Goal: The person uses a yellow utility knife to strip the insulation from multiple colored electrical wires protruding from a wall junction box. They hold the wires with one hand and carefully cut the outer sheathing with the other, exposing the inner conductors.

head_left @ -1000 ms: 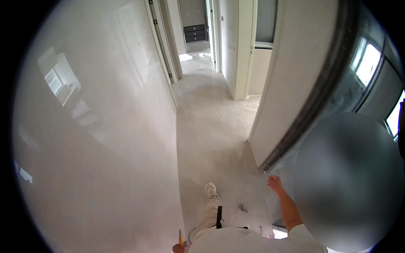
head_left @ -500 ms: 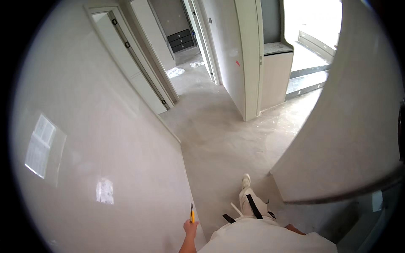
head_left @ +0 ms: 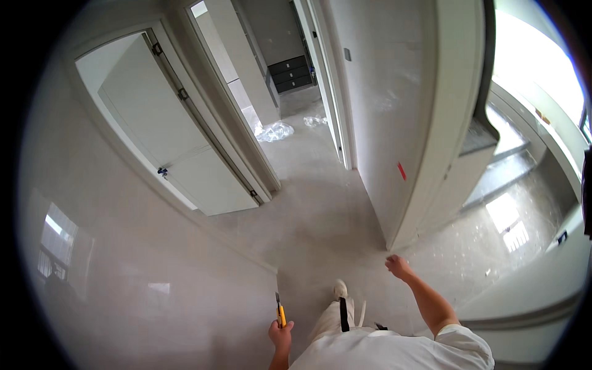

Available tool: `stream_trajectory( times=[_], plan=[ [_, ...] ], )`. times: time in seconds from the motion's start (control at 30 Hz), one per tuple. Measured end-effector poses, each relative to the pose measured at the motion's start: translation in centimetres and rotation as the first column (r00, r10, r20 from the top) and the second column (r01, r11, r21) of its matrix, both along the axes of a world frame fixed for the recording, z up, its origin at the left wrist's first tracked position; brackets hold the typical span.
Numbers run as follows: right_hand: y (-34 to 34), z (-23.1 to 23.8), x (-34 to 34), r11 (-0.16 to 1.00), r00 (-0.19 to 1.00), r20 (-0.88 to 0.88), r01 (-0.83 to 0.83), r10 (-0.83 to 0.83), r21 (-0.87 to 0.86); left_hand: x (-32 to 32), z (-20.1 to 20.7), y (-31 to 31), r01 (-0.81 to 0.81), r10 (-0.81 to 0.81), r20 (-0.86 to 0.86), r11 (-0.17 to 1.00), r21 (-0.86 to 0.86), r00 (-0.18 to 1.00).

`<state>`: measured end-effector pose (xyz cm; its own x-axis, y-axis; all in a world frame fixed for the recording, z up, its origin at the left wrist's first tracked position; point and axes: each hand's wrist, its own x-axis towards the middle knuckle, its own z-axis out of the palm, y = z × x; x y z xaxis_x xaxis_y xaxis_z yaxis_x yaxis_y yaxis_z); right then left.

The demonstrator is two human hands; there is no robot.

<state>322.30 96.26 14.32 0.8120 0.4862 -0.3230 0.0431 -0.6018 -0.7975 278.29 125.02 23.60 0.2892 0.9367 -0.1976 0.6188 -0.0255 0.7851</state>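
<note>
My left hand [head_left: 280, 336] is closed around a utility knife [head_left: 282, 316] with a yellow handle and a dark tip pointing forward. It is at the lower middle, close to the glossy wall [head_left: 154, 296] on the left. My right arm is stretched forward on the other side of my body. The right hand [head_left: 399, 267] has its fingers curled in, and nothing shows in them. In the picture it lies just below the foot of the wall corner [head_left: 394, 237], apparently touching nothing.
On the left a white door [head_left: 179, 142] stands ajar. Crumpled clear plastic [head_left: 275, 131] lies on the grey floor [head_left: 308, 228] by the far doorway, with dark drawers [head_left: 290, 74] beyond. Steps [head_left: 499, 176] rise at the right. A red mark [head_left: 401, 171] is on the corner wall.
I have walked forward, and the doors and wall corner appear nearer. My right arm has swung out in front from beside my body. The left hand still holds the knife.
</note>
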Motion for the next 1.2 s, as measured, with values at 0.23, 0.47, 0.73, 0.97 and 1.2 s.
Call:
stream_trajectory(
  times=[0.23, 0.47, 0.73, 0.97, 1.2],
  plan=[
    [19.5, 8.7, 19.2, 0.967, 0.971, 0.170, -0.194, 0.166, 0.166, 35.7, 4.2, 12.6, 0.307, -0.323, 0.194, 0.945, 0.109, 0.926],
    [33.7, 21.4, 32.3, 0.906, 0.986, -0.119, -0.054, 0.114, 0.419, 68.1, 16.4, 23.3, 0.680, -0.691, 0.086, 0.722, 0.131, 0.718],
    [55.1, 18.3, 61.1, 0.738, 0.930, -0.264, -0.011, 0.256, 0.675, 96.7, 13.8, 39.2, 0.778, -0.750, 0.247, 0.628, -0.026, 0.614],
    [76.6, 27.3, 82.8, 0.734, 0.874, -0.268, -0.136, 0.405, 0.665, 109.6, 18.7, 58.6, 0.560, -0.576, 0.073, 0.812, 0.166, 0.814],
    [100.7, 25.3, 103.5, 0.735, 0.942, -0.244, -0.004, 0.230, 0.678, 121.2, 10.2, 79.3, 0.207, -0.214, -0.028, 0.966, -0.155, 0.976]
  ],
)
